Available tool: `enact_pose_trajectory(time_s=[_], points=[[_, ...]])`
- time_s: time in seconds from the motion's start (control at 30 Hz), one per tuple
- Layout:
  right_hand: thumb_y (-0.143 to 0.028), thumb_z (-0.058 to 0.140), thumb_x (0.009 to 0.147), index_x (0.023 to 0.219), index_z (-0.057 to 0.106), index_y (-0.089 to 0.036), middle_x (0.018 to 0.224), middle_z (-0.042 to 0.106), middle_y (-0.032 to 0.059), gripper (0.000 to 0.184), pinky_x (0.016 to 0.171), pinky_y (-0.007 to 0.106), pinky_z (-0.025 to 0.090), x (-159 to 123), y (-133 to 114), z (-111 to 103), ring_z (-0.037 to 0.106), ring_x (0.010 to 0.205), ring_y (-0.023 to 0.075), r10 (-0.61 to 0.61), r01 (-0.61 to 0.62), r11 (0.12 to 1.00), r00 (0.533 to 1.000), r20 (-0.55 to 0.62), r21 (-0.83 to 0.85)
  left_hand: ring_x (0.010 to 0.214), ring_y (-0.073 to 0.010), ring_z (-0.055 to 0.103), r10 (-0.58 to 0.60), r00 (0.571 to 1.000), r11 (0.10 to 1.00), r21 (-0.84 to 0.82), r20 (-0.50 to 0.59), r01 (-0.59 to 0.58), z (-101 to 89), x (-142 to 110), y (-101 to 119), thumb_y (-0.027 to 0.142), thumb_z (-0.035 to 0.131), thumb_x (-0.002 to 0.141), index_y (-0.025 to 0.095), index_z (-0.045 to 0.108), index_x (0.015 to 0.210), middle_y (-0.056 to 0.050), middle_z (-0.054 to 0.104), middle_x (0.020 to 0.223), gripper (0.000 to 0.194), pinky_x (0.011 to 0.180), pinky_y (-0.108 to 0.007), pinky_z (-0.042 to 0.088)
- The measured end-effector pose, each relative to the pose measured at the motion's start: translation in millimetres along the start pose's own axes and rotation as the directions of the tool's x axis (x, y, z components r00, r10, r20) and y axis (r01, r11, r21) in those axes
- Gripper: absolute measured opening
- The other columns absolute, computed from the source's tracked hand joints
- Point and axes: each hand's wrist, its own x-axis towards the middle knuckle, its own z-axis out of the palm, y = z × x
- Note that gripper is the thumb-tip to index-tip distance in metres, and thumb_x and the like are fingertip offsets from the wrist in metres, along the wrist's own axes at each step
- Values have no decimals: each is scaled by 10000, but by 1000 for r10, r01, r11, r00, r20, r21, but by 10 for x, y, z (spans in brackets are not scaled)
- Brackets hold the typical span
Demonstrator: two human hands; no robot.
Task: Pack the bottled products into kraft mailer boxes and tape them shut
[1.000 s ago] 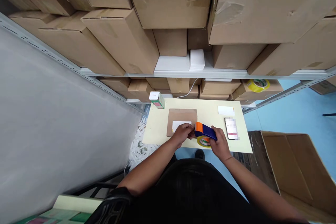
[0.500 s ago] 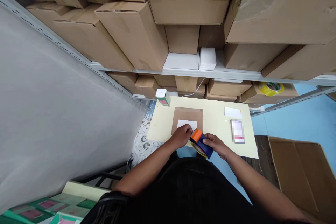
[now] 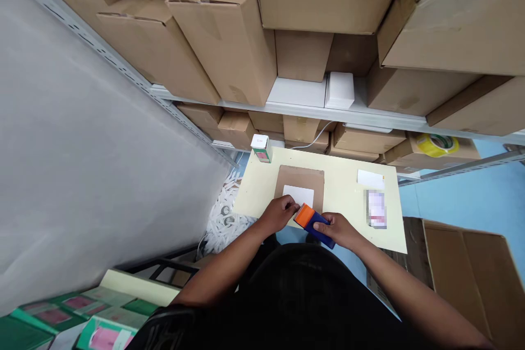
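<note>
My right hand [image 3: 334, 229] is wrapped round a dark blue and orange tape dispenser [image 3: 322, 228] in front of the table's near edge. Just left of its orange end is my left hand [image 3: 282, 211], fingers pinched together; whatever they may hold is too small to make out. Beyond both hands a flat brown cardboard parcel [image 3: 301, 176] lies on the pale yellow table [image 3: 344, 180]. A white label [image 3: 298, 194] is on the parcel, its lower part hidden by my left hand.
A small green and white box [image 3: 261, 149] stands at the table's back left corner. A white card [image 3: 371, 179] and a blurred-out item [image 3: 376, 209] lie on the right. Shelves with brown boxes rise behind, holding a yellow tape roll [image 3: 437, 145]. An open carton [image 3: 471, 273] sits at right.
The tape dispenser has turned in my right hand, and the yellow tape roll beneath it no longer shows. My left hand stays pinched by its orange end. The camera view has shifted slightly.
</note>
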Motion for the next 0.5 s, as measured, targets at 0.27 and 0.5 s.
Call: enact_pose_trajectory(time_s=[0.27, 0.5], points=[[-780, 728, 724, 738, 671, -174, 662, 690, 46, 608, 587, 292, 428, -213, 306, -178, 599, 600, 188, 175, -113, 939, 970, -169, 325, 767, -207, 625, 68, 986, 954, 279, 153, -110, 99, 737, 343, 354, 620, 903, 203, 661, 754, -33, 696, 776, 215, 637, -292, 385], [-770, 734, 735, 794, 728, -175, 795, 769, 99, 598, 769, 368, 555, -546, 880, -126, 717, 763, 263, 312, -102, 739, 928, -203, 666, 706, -204, 603, 60, 906, 900, 371, 418, -231, 724, 1314, 758, 300, 757, 799, 200, 661, 677, -32, 675, 712, 185, 620, -288, 391]])
